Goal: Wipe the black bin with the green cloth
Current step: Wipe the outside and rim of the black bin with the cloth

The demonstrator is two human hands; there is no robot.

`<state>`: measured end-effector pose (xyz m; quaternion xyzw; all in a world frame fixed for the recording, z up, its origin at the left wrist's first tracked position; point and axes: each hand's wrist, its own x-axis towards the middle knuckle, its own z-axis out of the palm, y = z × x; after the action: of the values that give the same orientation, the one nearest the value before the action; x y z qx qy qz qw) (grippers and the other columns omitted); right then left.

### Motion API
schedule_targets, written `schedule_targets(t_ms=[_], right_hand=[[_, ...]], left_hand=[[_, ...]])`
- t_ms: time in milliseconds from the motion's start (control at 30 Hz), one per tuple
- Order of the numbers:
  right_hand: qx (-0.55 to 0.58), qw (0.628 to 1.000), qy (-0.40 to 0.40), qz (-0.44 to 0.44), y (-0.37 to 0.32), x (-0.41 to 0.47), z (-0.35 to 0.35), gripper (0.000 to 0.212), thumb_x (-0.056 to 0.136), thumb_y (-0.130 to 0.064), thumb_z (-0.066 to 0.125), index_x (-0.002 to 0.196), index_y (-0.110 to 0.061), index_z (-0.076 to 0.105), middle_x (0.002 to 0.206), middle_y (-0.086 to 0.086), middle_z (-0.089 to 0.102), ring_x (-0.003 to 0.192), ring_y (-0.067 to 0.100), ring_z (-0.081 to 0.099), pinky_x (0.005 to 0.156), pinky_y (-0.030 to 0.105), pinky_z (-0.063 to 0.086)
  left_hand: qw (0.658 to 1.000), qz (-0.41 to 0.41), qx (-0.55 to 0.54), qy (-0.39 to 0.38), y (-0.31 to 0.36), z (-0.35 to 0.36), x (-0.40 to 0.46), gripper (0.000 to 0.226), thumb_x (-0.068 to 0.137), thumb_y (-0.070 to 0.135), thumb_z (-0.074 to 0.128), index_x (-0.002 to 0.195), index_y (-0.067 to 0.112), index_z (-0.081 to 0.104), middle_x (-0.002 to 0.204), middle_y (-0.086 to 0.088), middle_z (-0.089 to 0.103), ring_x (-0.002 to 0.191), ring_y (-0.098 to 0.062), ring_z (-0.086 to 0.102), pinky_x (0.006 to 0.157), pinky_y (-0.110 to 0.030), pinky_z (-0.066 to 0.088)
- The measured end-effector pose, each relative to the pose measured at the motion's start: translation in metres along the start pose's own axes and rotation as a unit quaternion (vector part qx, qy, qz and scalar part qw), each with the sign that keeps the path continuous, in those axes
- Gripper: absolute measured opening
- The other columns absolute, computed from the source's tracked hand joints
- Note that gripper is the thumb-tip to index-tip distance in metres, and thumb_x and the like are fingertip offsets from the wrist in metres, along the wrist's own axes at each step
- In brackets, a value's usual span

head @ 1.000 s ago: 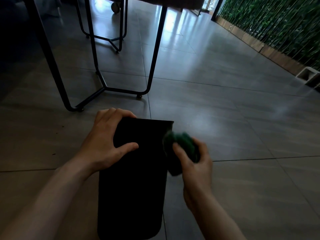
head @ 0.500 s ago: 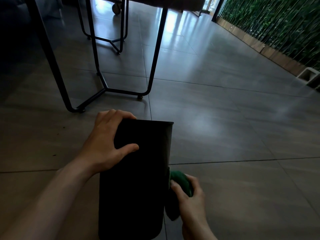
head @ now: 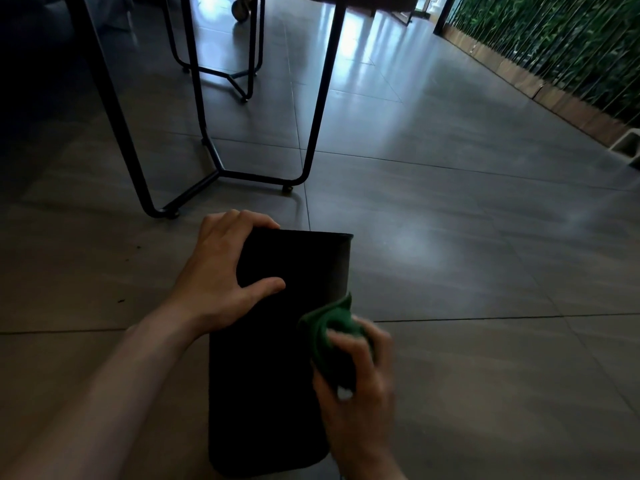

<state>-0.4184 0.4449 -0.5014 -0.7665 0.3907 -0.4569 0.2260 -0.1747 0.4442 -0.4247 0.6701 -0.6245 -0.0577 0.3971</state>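
Observation:
The black bin (head: 273,375) lies on its side on the tiled floor, its open end pointing away from me. My left hand (head: 221,275) grips the bin near that far end, fingers curled over the left edge and thumb lying across the top face. My right hand (head: 356,382) holds the bunched green cloth (head: 332,327) and presses it against the bin's right side, about halfway along. The right hand is blurred.
Black metal table legs (head: 311,133) with a floor bar stand just beyond the bin. A second frame (head: 242,74) is farther back. A green plant wall (head: 554,46) with a wooden base runs along the right. Open tiled floor (head: 467,271) spreads to the right.
My right hand slid the cloth down the bin's right side toward me, then back up to about the middle. The left hand and bin stayed put.

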Motion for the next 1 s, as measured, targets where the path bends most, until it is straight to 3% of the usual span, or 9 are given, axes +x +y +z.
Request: schedule_targets(t_ms=[200, 267, 400, 533, 633, 700, 833, 933, 1000], right_hand=[[0.004, 0.998, -0.047, 0.047, 0.003, -0.038, -0.025, 0.051, 0.06, -0.014, 0.087, 0.101, -0.039, 0.07, 0.127, -0.01, 0.058, 0.106, 0.008, 0.068, 0.082, 0.023, 0.057], [0.021, 0.999, -0.02, 0.04, -0.004, -0.011, -0.029, 0.047, 0.065, -0.006, 0.091, 0.102, -0.029, 0.074, 0.122, -0.001, 0.062, 0.111, 0.007, 0.066, 0.088, 0.025, 0.056], [0.027, 0.999, 0.022, 0.011, -0.031, 0.073, -0.024, 0.047, 0.077, -0.005, 0.09, 0.116, -0.021, 0.069, 0.121, 0.003, 0.06, 0.114, 0.005, 0.059, 0.094, 0.007, 0.046], [0.015, 1.0, -0.007, -0.006, -0.031, 0.086, -0.005, 0.043, 0.079, -0.006, 0.088, 0.118, -0.012, 0.071, 0.13, 0.004, 0.057, 0.119, 0.012, 0.058, 0.098, 0.015, 0.049], [-0.003, 1.0, -0.006, -0.025, -0.009, 0.038, 0.001, 0.051, 0.075, -0.005, 0.09, 0.116, -0.024, 0.067, 0.133, 0.001, 0.055, 0.121, 0.012, 0.059, 0.096, 0.02, 0.052], [0.004, 1.0, -0.004, -0.01, 0.008, 0.001, -0.003, 0.048, 0.077, -0.016, 0.087, 0.116, -0.033, 0.063, 0.133, -0.004, 0.054, 0.12, 0.007, 0.06, 0.093, 0.017, 0.052], [-0.016, 0.993, -0.019, 0.115, 0.039, -0.074, -0.01, 0.045, 0.074, -0.04, 0.085, 0.107, -0.051, 0.059, 0.116, -0.015, 0.061, 0.089, 0.007, 0.07, 0.074, 0.018, 0.057], [-0.063, 0.972, -0.059, 0.219, 0.059, -0.101, -0.012, 0.094, 0.049, -0.001, 0.103, 0.099, -0.067, 0.059, 0.083, -0.009, 0.069, 0.072, 0.005, 0.066, 0.065, 0.018, 0.056], [-0.008, 0.972, -0.01, 0.236, 0.062, -0.086, -0.024, 0.075, 0.054, 0.008, 0.098, 0.1, -0.045, 0.072, 0.089, 0.005, 0.074, 0.083, 0.014, 0.073, 0.083, 0.044, 0.062]], left_hand=[[1.0, 0.003, -0.008, -0.004, 0.0, 0.0, 0.002, 0.063, 0.066, 0.039, 0.085, 0.12, 0.037, 0.051, 0.114, 0.017, 0.049, 0.118, -0.011, 0.036, 0.092, -0.013, 0.03], [1.0, -0.005, -0.009, 0.0, -0.001, 0.0, 0.001, 0.064, 0.066, 0.038, 0.085, 0.12, 0.038, 0.05, 0.115, 0.017, 0.049, 0.118, -0.011, 0.035, 0.091, -0.018, 0.031], [1.0, 0.005, -0.012, -0.009, 0.0, 0.001, 0.002, 0.061, 0.066, 0.043, 0.081, 0.119, 0.037, 0.05, 0.114, 0.016, 0.049, 0.117, -0.011, 0.035, 0.091, -0.015, 0.03], [1.0, -0.006, 0.002, 0.003, -0.002, 0.001, 0.001, 0.062, 0.065, 0.046, 0.077, 0.119, 0.037, 0.05, 0.114, 0.017, 0.048, 0.118, -0.013, 0.036, 0.09, -0.017, 0.029], [1.0, -0.004, -0.002, -0.002, -0.004, 0.0, 0.0, 0.062, 0.066, 0.045, 0.08, 0.12, 0.038, 0.049, 0.115, 0.016, 0.049, 0.118, -0.013, 0.036, 0.091, -0.016, 0.029], [1.0, -0.002, -0.006, -0.005, -0.003, 0.0, 0.001, 0.063, 0.065, 0.043, 0.081, 0.119, 0.039, 0.049, 0.115, 0.017, 0.048, 0.119, -0.012, 0.035, 0.091, -0.016, 0.03], [1.0, 0.006, -0.007, -0.009, 0.001, 0.001, 0.003, 0.062, 0.066, 0.041, 0.083, 0.118, 0.039, 0.049, 0.114, 0.017, 0.048, 0.118, -0.012, 0.036, 0.092, -0.016, 0.031], [1.0, 0.008, -0.009, -0.016, 0.001, 0.0, 0.002, 0.063, 0.065, 0.041, 0.083, 0.118, 0.039, 0.05, 0.113, 0.017, 0.049, 0.119, -0.011, 0.037, 0.093, -0.016, 0.031], [1.0, 0.004, -0.009, -0.011, 0.001, 0.0, 0.002, 0.063, 0.065, 0.04, 0.084, 0.119, 0.038, 0.051, 0.114, 0.018, 0.049, 0.118, -0.012, 0.037, 0.093, -0.016, 0.03]])
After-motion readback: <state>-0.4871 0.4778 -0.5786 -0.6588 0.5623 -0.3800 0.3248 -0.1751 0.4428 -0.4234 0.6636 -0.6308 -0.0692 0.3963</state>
